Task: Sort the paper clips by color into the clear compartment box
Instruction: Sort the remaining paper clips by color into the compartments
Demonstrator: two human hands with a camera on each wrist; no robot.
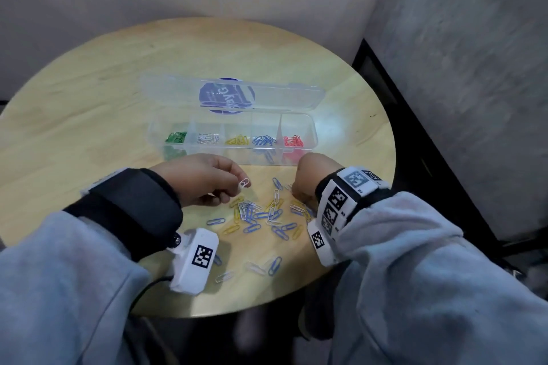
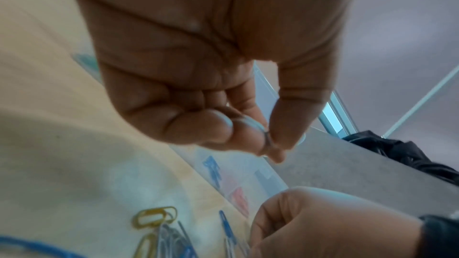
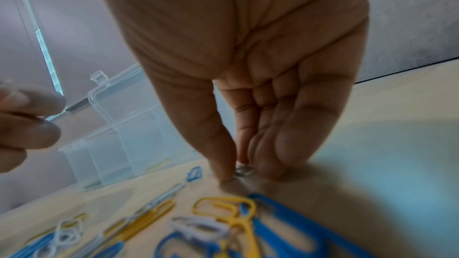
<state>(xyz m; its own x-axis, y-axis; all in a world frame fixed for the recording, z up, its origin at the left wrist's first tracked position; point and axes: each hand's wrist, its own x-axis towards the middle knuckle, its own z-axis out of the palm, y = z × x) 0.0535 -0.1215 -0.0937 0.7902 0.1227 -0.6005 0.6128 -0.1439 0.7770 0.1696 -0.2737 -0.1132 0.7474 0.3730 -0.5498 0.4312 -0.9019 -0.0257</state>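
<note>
A white clip (image 1: 243, 183) is pinched in the left hand (image 1: 201, 179) at mid-frame; a clip on the counter (image 1: 89, 115) is pinched by the right hand (image 1: 305, 178). Next, judged: a carry to the box (image 1: 308, 127), 2nd compartment from left.

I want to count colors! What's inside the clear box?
The clear box holds green clips, white clips, yellow clips, blue clips and red clips, one color per compartment. Hands cover its near edge.
</note>
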